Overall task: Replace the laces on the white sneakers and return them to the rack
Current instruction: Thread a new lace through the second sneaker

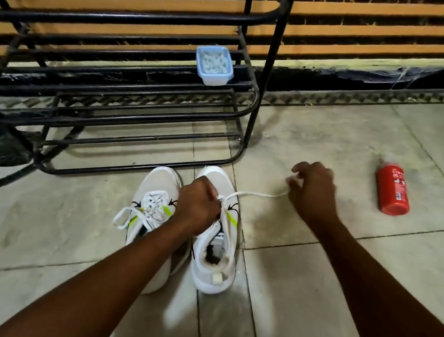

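**Second sneaker, lace half out to the side, what's my next move?**

Running this one remotely off the head view. My left hand [198, 208] is balled into a fist on the eyelet end of the open sneaker [210, 272], gripping the upper right where the lace [257, 195] comes out. The lace runs taut from under those knuckles to my right hand [313, 192]. That hand is out to the side with curled fingers, and it looks to be pinching the lace end. It's blurry, so the exact pinch is a guess.

The laced sneaker [158, 184] sits touching the outer side of my left wrist, with its bow tied. So I'd say one shoe is sorted and I'm partway through this one. I honestly can't tell whether this lace is going in or coming out.

Next I reckon I need to hold the left grip firm so the shoe doesn't skid on the floor [29, 224]. Then I bring the right fingertips back to the eyelets for the next pass.

The rack [271, 59] is just beyond both sets of fingers. On it sits a blue tub [214, 65] holding something white. A red can [393, 191] lies well past my right fingertips.
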{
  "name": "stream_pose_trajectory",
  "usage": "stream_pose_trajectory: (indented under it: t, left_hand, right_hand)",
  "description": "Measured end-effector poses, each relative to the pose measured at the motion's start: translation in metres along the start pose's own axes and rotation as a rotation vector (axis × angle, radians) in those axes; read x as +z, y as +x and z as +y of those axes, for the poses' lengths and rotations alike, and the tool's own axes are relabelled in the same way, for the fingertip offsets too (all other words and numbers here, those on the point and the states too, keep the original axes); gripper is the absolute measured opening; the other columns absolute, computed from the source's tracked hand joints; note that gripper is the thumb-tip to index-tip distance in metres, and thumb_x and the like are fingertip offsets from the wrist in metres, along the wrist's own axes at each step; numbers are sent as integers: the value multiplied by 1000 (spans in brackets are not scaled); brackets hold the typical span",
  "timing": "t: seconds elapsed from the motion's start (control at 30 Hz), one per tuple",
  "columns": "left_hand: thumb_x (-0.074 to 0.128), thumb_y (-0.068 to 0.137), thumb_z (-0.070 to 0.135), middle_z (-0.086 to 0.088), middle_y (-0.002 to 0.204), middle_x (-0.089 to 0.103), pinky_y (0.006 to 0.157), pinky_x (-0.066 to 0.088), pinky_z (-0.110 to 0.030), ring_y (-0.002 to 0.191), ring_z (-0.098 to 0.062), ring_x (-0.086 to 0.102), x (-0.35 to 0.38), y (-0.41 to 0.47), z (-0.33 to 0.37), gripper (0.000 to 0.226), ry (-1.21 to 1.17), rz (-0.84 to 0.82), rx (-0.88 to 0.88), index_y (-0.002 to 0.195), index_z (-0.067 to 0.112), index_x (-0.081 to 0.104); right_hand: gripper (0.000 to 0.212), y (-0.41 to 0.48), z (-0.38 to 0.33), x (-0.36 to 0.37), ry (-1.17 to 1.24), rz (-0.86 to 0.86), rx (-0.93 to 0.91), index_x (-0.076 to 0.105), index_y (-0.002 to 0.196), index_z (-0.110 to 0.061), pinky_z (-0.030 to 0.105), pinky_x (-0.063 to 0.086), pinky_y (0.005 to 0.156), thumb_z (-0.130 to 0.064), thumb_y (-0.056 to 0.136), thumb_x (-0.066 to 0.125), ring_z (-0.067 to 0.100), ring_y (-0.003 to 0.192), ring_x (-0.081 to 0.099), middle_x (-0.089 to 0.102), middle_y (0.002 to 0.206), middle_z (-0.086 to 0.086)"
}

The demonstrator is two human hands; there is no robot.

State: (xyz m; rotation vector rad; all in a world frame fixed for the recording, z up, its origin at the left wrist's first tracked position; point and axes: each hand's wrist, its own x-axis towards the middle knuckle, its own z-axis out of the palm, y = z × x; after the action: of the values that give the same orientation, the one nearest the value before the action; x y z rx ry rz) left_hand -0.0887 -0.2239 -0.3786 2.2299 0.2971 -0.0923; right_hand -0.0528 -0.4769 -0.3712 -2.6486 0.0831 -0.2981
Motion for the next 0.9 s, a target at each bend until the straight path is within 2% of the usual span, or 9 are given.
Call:
stream_pose_trajectory:
  t: [0.07, 0.17, 0.2, 0.33, 0.47, 0.57, 0.63, 0.77, 0.9]
  left_hand:
    - [77, 75, 7, 0, 87, 70, 62, 52, -22, 76, -15, 68, -6, 5, 11, 22, -15, -73, -85, 85, 19, 60]
    - [80, 62, 6, -9, 78, 73, 63, 63, -41, 68, -26, 73, -22, 11, 26, 29, -107, -190, -134, 81, 16, 61]
    - [80, 63, 6, -10, 74, 73, 59, 62, -41, 64, -26, 72, -28, 12, 31, 27, -123, -217, -130, 80, 14, 61]
    - [76, 73, 6, -9, 72, 71, 52, 45, -23, 56, -18, 60, -59, 19, 50, 15, -148, -205, -99, 84, 10, 66]
    - [81, 80, 5, -15, 78, 75, 55, 43, -26, 67, -21, 64, -91, 13, 68, 17, -237, -234, 12, 87, 10, 67]
    - [77, 89, 5, -5, 69, 72, 51, 43, -24, 60, -12, 62, -118, 8, 88, 7, -198, -284, 117, 89, 8, 70]
    - [75, 92, 8, -8, 72, 75, 49, 42, -22, 57, -11, 59, -133, 10, 93, 3, -139, -310, 162, 90, 6, 75]
    - [72, 95, 10, -12, 73, 70, 45, 38, -19, 45, -5, 47, -161, 14, 85, 11, -67, -344, 225, 89, 2, 79]
    - [75, 94, 13, -12, 77, 74, 60, 51, -21, 61, -3, 61, -170, 35, 38, 17, -4, -279, 260, 82, 2, 79]
  right_hand:
    - [23, -19, -21, 17, 141, -28, -175, 69, 106, -14, 43, 46, 84, -13, 83, 64, 35, 95, 56, 62, 98, 8]
    - [40, -41, -58, 36, 199, -184, -435, 68, 113, -11, 46, 48, 84, -11, 76, 53, 35, 97, 57, 65, 105, 8]
    - [47, -46, -68, 38, 248, -231, -444, 66, 117, -12, 47, 50, 85, -11, 72, 51, 34, 100, 58, 67, 107, 6]
    - [59, -46, -90, 31, 532, -396, -219, 57, 124, -30, 43, 53, 92, -10, 69, 57, 20, 100, 67, 71, 99, -9]
    - [42, -30, -110, 13, 819, -522, -133, 62, 117, -4, 29, 54, 81, 14, 80, 63, 15, 87, 72, 74, 84, 7]
    - [18, -23, -131, -7, 878, -579, -103, 71, 92, 1, 19, 49, 69, 16, 83, 64, 7, 70, 65, 70, 73, 0]
    - [15, -21, -137, -17, 889, -574, -107, 73, 83, -3, 18, 48, 63, 11, 86, 67, 4, 62, 61, 68, 67, -5]
    - [12, -13, -138, -32, 975, -422, -21, 70, 83, 4, 26, 43, 58, -5, 90, 71, 21, 60, 56, 66, 64, 12]
    - [9, -3, -128, -35, 1043, -288, 193, 70, 87, 0, 21, 41, 55, -7, 92, 68, 18, 62, 57, 63, 65, 11]
